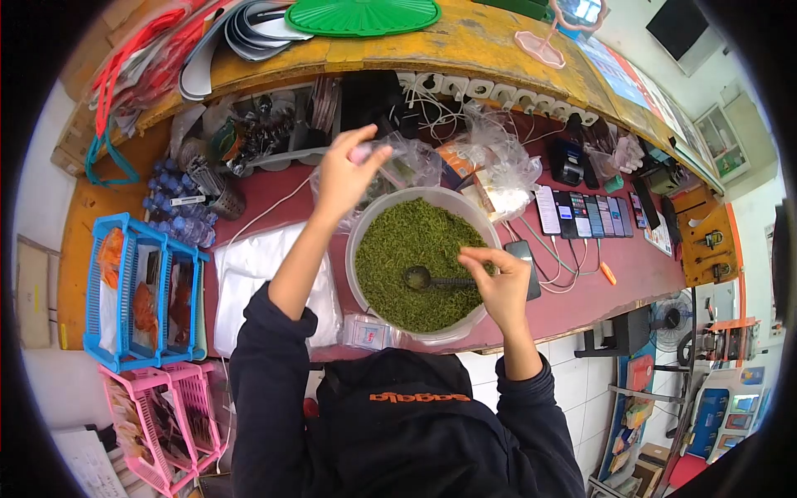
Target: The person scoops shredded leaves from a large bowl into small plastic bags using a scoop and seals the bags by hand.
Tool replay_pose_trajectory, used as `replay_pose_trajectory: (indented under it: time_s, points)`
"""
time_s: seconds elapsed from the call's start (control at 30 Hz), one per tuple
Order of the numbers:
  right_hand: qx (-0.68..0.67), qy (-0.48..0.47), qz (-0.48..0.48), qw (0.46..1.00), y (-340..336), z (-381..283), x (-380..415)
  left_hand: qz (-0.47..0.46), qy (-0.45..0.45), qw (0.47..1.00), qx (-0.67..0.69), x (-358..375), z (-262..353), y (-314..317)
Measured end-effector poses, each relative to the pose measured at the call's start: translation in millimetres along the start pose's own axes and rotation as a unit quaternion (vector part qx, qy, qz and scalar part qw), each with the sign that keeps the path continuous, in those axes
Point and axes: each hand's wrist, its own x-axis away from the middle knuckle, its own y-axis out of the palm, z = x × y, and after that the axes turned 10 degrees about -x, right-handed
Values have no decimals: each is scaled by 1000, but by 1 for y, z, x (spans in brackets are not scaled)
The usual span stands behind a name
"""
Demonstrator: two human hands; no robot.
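A round, clear tub [358, 290] full of finely cut green leafy stuff [407, 241] stands on the dark red tabletop. A black spoon [418, 277] rests in the green stuff, its handle pointing right. Over the tub's right side is my right hand [501, 286], thumb and fingertips pinched together; whatever they hold is too small to name. My left hand [349, 170] is raised above the tub's upper left, its fingers curled round a small pink thing [359, 153]. Clear plastic bags [415, 162] lie behind the tub.
White plastic sheets [266, 282] and a small box [368, 333] lie left of the tub. Several phones [581, 214] with cables lie to the right. Blue [124, 290] and pink [162, 415] baskets stand far left. A yellow wooden shelf [349, 62] runs across the back.
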Motion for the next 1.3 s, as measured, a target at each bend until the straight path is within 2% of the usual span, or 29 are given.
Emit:
replay_pose_trajectory:
  time_s: [0.03, 0.07, 0.1, 0.13, 0.17, 0.23, 0.27, 0.33, 0.4, 0.47, 0.5, 0.53, 0.57, 0.6, 0.67, 0.77, 0.8, 0.83, 0.87, 0.93, 0.97, 1.0, 1.03, 1.07, 1.1, 1.13, 1.23, 1.27, 1.3]
  points:
    - [14, 62, 7, 998, -1, 0, 2, -53, -56, 995, 69, 11, 9, 4]
    - [13, 63, 8, 998, 0, 1, 2, -123, -104, 980, 115, 29, 21, 9]
    - [37, 21, 14, 999, 3, 3, 1, -166, -45, 981, 92, 47, 25, 14]
    - [62, -20, 18, 998, 6, 4, 1, -295, -110, 936, 158, 61, 38, 13]
    - [34, -73, 17, 997, 14, 0, -3, -362, -192, 869, 277, 77, 58, 10]
    - [40, -91, -37, 994, 17, 3, -1, -429, -222, 819, 310, 97, 74, 12]
    - [35, -97, -54, 993, 18, 10, 1, -437, -213, 816, 312, 104, 74, 12]
    - [72, -126, -58, 988, 18, 8, 0, -404, -189, 838, 314, 112, 75, 12]
    - [110, -154, -60, 980, 16, 3, -1, -384, -204, 838, 329, 110, 79, 7]
    - [151, -151, -3, 977, 11, -2, -3, -366, -218, 836, 344, 107, 75, 4]
    - [142, -127, 34, 981, 5, -1, -6, -274, -131, 910, 282, 102, 70, 1]
    - [142, -127, 35, 981, -1, -2, -6, -176, -41, 961, 211, 98, 66, -5]
    - [110, -81, 13, 990, -7, -6, -6, -145, -59, 982, 103, 99, 64, -15]
    - [78, -36, -8, 996, -9, -9, -5, -146, -59, 982, 103, 97, 72, -19]
    - [-34, 18, -53, 998, 3, -9, 4, -229, 13, 968, 104, 101, 88, -18]
    - [-115, 60, -73, 989, 8, -4, 11, -246, 12, 962, 119, 109, 99, -10]
    - [-222, 157, -105, 956, 6, -6, 10, -246, 6, 961, 125, 109, 101, -10]
    - [-324, 251, -134, 902, 3, -7, 11, -248, 7, 960, 127, 109, 102, -10]
    - [-323, 252, -131, 903, 1, -8, 12, -261, -5, 951, 166, 110, 103, -9]
    - [-478, 337, -193, 788, 0, -8, 13, -273, -16, 940, 202, 111, 104, -11]
    - [-353, 280, -246, 858, -5, 5, 16, -270, 47, 956, 108, 114, 103, -14]
    - [-353, 279, -247, 858, -2, 6, 18, -263, 110, 958, 13, 118, 103, -16]
    - [-160, 126, -199, 959, 2, 6, 20, -233, 126, 963, -54, 123, 104, -16]
    - [45, -38, -134, 989, 4, 6, 22, -234, 126, 963, -54, 126, 103, -18]
    - [100, 7, -110, 989, 0, 6, 19, -217, 124, 964, -89, 127, 102, -20]
    - [101, 6, -110, 989, -2, 3, 19, -199, 122, 964, -125, 126, 101, -22]
    - [62, 49, -146, 986, -4, -6, 19, -195, 81, 975, -64, 111, 100, -31]
    - [-51, 115, -152, 980, -8, -6, 18, -196, 81, 975, -63, 106, 96, -33]
    - [-163, 180, -156, 957, -12, -6, 17, -267, 70, 958, -78, 102, 91, -35]
